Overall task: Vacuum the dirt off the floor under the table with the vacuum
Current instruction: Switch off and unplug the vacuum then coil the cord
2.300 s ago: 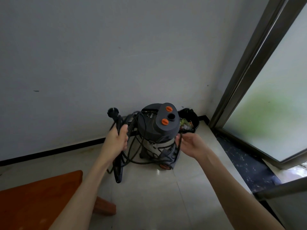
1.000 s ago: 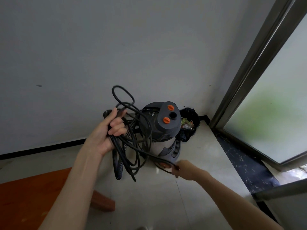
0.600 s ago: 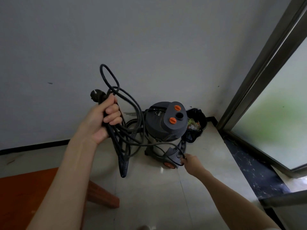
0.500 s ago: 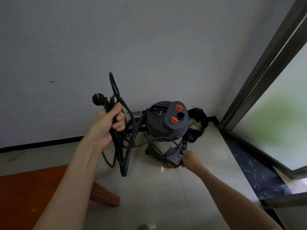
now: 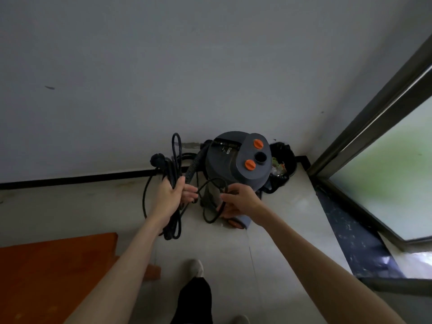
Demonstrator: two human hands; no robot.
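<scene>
The canister vacuum [image 5: 236, 164] stood on the tiled floor [image 5: 280, 230] against the wall, beside a black bin [image 5: 284, 160] in the corner. The left grip [image 5: 171, 197] was curled round the coiled power cord [image 5: 175, 160], plug [image 5: 157, 159] uppermost. The right grip [image 5: 238, 202] pinched a loose loop of that cord just before the canister; an orange bench [image 5: 46, 272] lay lower left.

The grey drum-shaped vacuum cleaner with orange knobs [image 5: 236, 164] stands in the corner, hemmed by the pale wall [image 5: 187, 66] behind and a black-lined rubbish bin [image 5: 284, 157] just beside it. Loops of black power cable [image 5: 175, 160] hang across its front. Pale tiled floor [image 5: 280, 230] lies open between the orange wooden desk [image 5: 58, 265] and the dark-framed glass door [image 5: 374, 141].
</scene>
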